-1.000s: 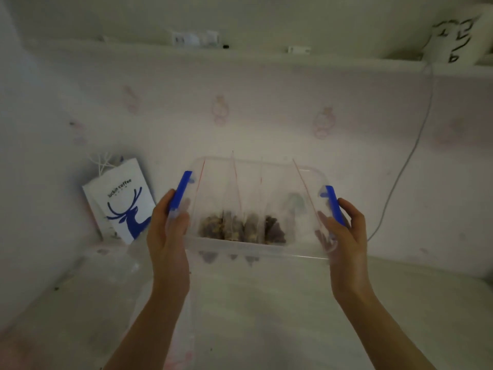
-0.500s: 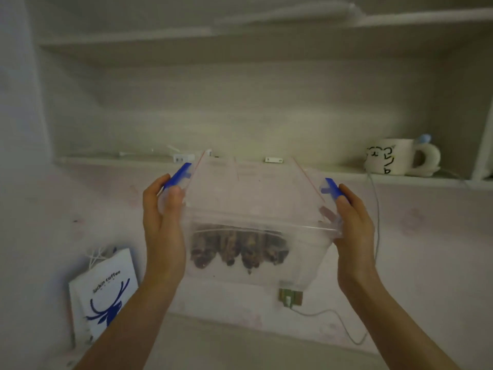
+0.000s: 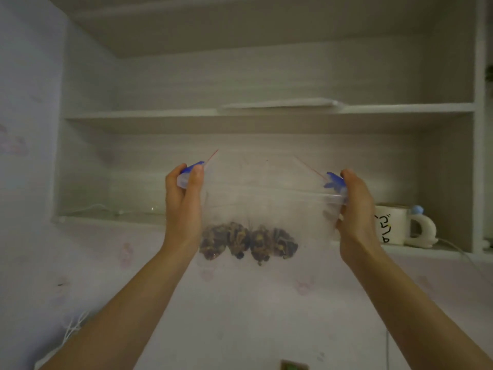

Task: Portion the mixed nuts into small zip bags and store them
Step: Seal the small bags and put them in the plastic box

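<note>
Wrapped round the left end of a clear plastic box (image 3: 266, 204): left grip (image 3: 184, 204), thumb pressed up against a blue latch (image 3: 192, 166), other fingers mostly hidden behind the box wall. Wrapped round the right end: right grip (image 3: 356, 217), just beside a second blue latch (image 3: 333, 180), fingertips only dimly visible through the plastic. Both bare forearms reaching up from the lower corners, cut off at the frame edge.

Box held up in the air, level with a pale wall shelf (image 3: 112, 220); resting on the shelf or clear of it, impossible to tell from this angle. Inside, low and left of centre, small zip bags (image 3: 248, 243) of dark mixed nuts, packed side by side, probably four, outlines blurred. Thin red zip strips slanting up above the rim; clear upper parts of the bags almost lost against the wall.

Right of the box, on the same shelf, a white mug (image 3: 390, 222) with black markings, partly covered by the right wrist. Higher up, an upper shelf (image 3: 160, 113) with something flat and white (image 3: 282, 102) on it, hard to identify. Below, a pale pink printed wall (image 3: 266, 303). White cable (image 3: 72, 327) at lower left. Small dark object (image 3: 293, 365) cut off by the bottom edge.
</note>
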